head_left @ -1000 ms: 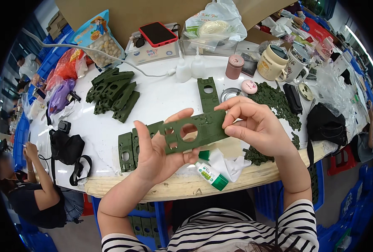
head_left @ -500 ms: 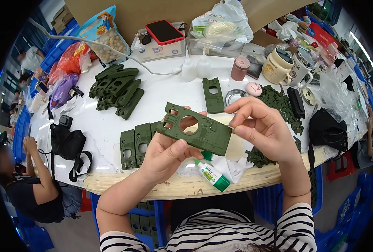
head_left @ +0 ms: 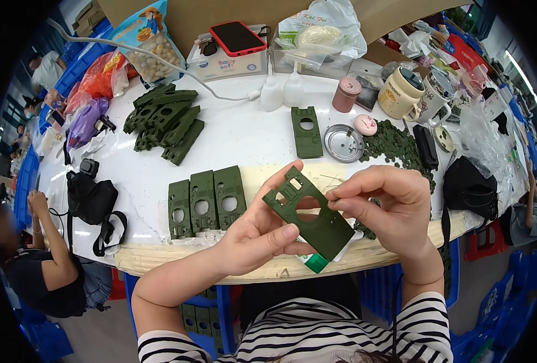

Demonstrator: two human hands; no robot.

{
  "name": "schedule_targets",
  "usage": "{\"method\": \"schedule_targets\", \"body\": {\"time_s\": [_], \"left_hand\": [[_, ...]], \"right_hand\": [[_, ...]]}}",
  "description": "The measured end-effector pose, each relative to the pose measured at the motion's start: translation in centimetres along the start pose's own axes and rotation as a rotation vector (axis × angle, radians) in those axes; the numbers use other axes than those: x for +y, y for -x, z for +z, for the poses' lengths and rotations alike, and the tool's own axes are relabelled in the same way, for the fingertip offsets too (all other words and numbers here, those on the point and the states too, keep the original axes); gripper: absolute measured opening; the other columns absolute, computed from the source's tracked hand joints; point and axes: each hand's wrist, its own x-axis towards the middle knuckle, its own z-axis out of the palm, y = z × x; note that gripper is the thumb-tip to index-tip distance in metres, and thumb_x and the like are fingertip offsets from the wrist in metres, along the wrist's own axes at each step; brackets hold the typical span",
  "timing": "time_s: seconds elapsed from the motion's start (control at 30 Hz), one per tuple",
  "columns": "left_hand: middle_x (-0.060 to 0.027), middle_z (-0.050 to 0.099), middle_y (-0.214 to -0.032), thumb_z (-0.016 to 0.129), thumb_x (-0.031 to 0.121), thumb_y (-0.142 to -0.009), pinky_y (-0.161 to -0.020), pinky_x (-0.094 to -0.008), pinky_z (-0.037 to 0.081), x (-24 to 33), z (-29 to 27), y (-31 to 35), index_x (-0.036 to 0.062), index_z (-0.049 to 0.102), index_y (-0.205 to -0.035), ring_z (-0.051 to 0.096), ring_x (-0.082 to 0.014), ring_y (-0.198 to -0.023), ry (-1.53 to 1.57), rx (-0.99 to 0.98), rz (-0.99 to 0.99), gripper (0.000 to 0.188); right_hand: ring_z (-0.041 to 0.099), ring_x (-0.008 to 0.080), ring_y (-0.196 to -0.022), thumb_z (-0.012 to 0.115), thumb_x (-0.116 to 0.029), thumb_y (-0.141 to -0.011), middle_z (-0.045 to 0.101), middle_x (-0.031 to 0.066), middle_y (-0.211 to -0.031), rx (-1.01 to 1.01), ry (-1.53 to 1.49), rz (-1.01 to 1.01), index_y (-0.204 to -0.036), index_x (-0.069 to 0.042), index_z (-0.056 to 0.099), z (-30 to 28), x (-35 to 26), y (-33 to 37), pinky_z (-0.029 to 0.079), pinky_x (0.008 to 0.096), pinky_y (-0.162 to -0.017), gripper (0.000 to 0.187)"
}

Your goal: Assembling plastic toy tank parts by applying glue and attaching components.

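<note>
1. A green plate with a round hole is held in the centre of the frame, tilted above the counter, apparently so that its detailed face is turned up toward the eyes.
2. It is gripped by the left hand: the thumb is laid along its lower left edge and the fingers are spread behind it, so that, it seems, the right side is left free to be reached.
3. The thumb and forefinger of the right hand are brought together in a pinch at the plate's right edge, beside the hole; whether something small is pinched cannot be told.
4. Three similar plates are stood side by side at centre left, probably so that they are separated from the pile of plates at upper left.
5. A single plate is laid just left of a round metal dish, above the hands.
6. A heap of small green parts is spread at centre right, presumably for easy reach by the right hand.
7. A green-capped container is partly hidden below the held plate.
</note>
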Motion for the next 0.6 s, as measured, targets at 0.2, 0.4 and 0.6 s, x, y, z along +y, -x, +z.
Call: {"method": "schedule_targets", "body": {"time_s": [0.2, 0.4, 0.6], "left_hand": [[-0.0122, 0.034, -0.142, 0.05, 0.007, -0.097, -0.101, -0.0436, 0.046, -0.7, 0.5, 0.0, 0.0203, -0.001, -0.15, 0.04, -0.0251, -0.131, -0.042, 0.005, -0.003, 0.075], [-0.011, 0.035, -0.14, 0.051, 0.005, -0.096, -0.101, -0.0427, 0.045, -0.9, 0.5, 0.0, 0.0193, 0.0, -0.149, 0.042, -0.0231, -0.128, -0.094, -0.01, 0.028, 0.075], [-0.0109, 0.036, -0.137, 0.05, 0.004, -0.097, -0.101, -0.0419, 0.045, -1.7, 0.6, -0.1, 0.0187, -0.001, -0.148, 0.044, -0.0215, -0.126, -0.124, -0.012, 0.044, 0.074]], "right_hand": [[0.059, 0.0104, -0.07, 0.074, -0.002, -0.077, 0.063, 0.0077, -0.089, -0.104, 0.169, -0.132, -0.082, -0.001, 0.068, 0.5, -1.2, -0.6, 0.049, 0.0237, -0.062, 0.008], [0.049, 0.0193, -0.09, 0.074, -0.005, -0.07, 0.058, 0.0073, -0.099, -0.113, 0.26, -0.161, -0.079, -0.004, 0.068, 1.2, -0.3, -0.5, 0.045, 0.026, -0.065, 0.011], [0.046, 0.0213, -0.093, 0.073, -0.006, -0.069, 0.058, 0.006, -0.1, -0.106, 0.294, -0.154, -0.074, -0.006, 0.066, 1.8, 0.2, -0.5, 0.042, 0.0301, -0.072, 0.009]]}}
